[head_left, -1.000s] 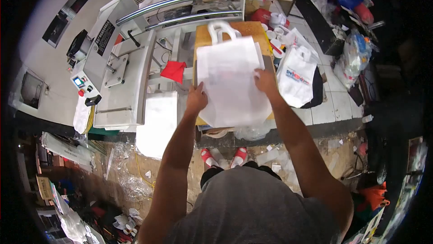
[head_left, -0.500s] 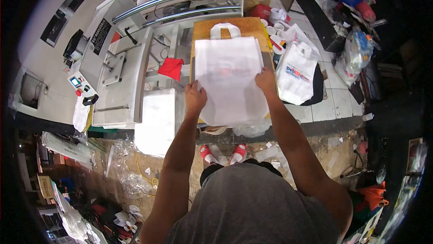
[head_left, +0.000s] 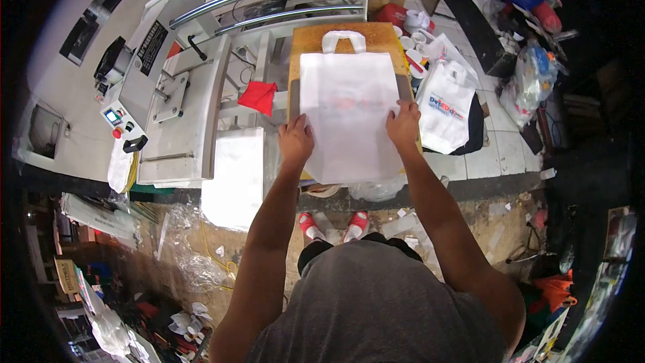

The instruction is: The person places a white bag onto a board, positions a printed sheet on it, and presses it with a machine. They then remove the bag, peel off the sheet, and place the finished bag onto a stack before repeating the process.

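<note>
White bag point(head_left: 346, 114) flat on wooden worktop point(head_left: 308, 39), long axis pointing away, handles point(head_left: 343, 35) far. Left hand point(head_left: 296, 140) grasps its left edge, right hand point(head_left: 404, 124) its right edge, equally near.

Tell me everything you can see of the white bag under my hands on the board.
The white bag is a flat tote of thin, cloth-like material with a looped handle at its far end. A faint reddish print shows through mid-panel. It lies flat on the wooden board, its near edge overhanging. The left hand sits on its left edge, the right hand on its right; whether the fingers pinch it is unclear.
</note>
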The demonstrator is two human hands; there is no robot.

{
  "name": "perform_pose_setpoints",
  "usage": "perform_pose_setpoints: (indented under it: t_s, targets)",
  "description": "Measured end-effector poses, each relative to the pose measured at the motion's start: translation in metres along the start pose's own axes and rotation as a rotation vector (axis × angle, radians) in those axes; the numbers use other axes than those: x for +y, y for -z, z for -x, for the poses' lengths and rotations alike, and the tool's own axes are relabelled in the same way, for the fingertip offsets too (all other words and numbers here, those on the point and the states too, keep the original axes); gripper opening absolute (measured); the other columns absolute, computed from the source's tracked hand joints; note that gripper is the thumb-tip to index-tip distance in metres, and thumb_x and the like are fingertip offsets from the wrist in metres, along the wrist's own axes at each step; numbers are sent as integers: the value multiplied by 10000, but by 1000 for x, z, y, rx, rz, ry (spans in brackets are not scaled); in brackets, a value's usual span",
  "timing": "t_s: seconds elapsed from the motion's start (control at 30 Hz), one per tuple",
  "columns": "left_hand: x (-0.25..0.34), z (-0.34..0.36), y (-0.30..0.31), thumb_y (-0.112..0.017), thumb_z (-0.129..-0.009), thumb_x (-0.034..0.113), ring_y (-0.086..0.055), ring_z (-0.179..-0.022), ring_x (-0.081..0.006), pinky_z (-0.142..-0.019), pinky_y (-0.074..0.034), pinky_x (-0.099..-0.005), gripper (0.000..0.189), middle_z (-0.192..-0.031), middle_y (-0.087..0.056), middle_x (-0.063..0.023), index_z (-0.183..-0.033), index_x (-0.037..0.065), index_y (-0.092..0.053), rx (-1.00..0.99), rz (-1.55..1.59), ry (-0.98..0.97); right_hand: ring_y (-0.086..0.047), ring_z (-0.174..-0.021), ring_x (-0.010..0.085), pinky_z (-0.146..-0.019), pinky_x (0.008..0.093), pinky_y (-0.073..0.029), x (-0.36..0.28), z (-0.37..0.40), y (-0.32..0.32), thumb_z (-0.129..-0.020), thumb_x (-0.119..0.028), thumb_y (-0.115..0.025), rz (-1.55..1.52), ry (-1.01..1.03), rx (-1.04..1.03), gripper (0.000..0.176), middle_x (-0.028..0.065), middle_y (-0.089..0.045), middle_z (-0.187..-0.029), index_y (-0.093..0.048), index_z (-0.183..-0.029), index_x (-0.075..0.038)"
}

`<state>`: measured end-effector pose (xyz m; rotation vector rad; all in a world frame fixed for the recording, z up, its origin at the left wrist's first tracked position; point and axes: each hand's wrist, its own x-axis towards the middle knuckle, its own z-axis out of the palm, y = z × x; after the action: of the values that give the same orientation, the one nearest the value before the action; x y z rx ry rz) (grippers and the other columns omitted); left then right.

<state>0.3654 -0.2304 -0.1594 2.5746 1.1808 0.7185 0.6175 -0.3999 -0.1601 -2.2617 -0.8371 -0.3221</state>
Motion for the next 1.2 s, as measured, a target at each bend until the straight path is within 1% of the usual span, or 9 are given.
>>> perform_pose_setpoints:
  t_s: [0.13,0.3,0.57,0.63,0.87,0.93,1.0,1.07,1.2]
  targets:
    - [11,-2,10,-632,-877,179,-564,-1128,-391,-970,-437,-498,385,-1254,-629,-148,-1251,87,-643,-39,-30,33,-573,-984,383,-892,477,-465,3,4,2,-844,-171,-659,113,76,-71,216,195,-591,-1049,-623,-1016,-45]
    - [44,4,-1,-636,-873,185,-508,-1227,-370,-1004,-422,-523,432,-1364,-545,-119,-1297,110,-601,-30,27,-238,-574,-977,395,-868,492,-476,2,1,4,-839,-177,-651,151,86,-131,180,186,-604,-1025,-612,-957,-45]
    - [45,6,-3,-642,-861,174,-478,-1263,-344,-1039,-393,-501,416,-1345,-547,-101,-1272,118,-611,-107,138,-132,-572,-965,377,-875,477,-458,-5,-1,6,-812,-148,-648,174,88,-178,175,154,-620,-956,-613,-946,-41]
    - [41,7,10,-639,-869,168,-497,-1244,-352,-1017,-411,-500,364,-1323,-561,-107,-1230,118,-629,-34,143,-186,-562,-939,376,-856,477,-453,-15,4,20,-798,-125,-662,33,201,-30,177,136,-612,-935,-615,-949,-45]
    - [-6,71,56,-634,-854,32,-559,-1135,-352,-950,-449,-498,286,-1216,-591,-147,-1135,82,-628,134,275,-102,-573,-884,345,-804,454,-465,-66,53,70,-827,-95,-672,-165,365,-81,129,131,-613,-918,-622,-934,-45]
    - [-31,110,58,-631,-849,2,-576,-1090,-363,-944,-460,-483,268,-1155,-606,-163,-1111,57,-613,302,321,-120,-622,-800,318,-714,394,-513,-88,90,86,-844,-67,-689,-596,364,-450,120,131,-618,-878,-632,-947,-47]
    - [-55,146,57,-633,-866,27,-634,-985,-363,-891,-499,-463,198,-1028,-657,-168,-1063,35,-627,220,246,97,-608,-755,338,-692,414,-505,-104,123,96,-871,-97,-675,-679,297,-956,128,159,-604,-838,-605,-935,-10]
    - [-98,178,30,-657,-867,90,-677,-897,-367,-824,-533,-452,151,-946,-691,-184,-998,15,-667,-83,405,445,-632,-785,357,-733,431,-511,-98,161,80,-905,-131,-633,-673,269,-1103,130,176,-630,-870,-608,-953,-12]
    - [-145,180,-29,-688,-840,220,-690,-901,-389,-825,-542,-437,221,-942,-705,-219,-918,15,-705,-294,372,655,-703,-868,323,-775,410,-548,-44,202,48,-924,-228,-662,-286,60,-1314,240,205,-698,-925,-658,-998,0]
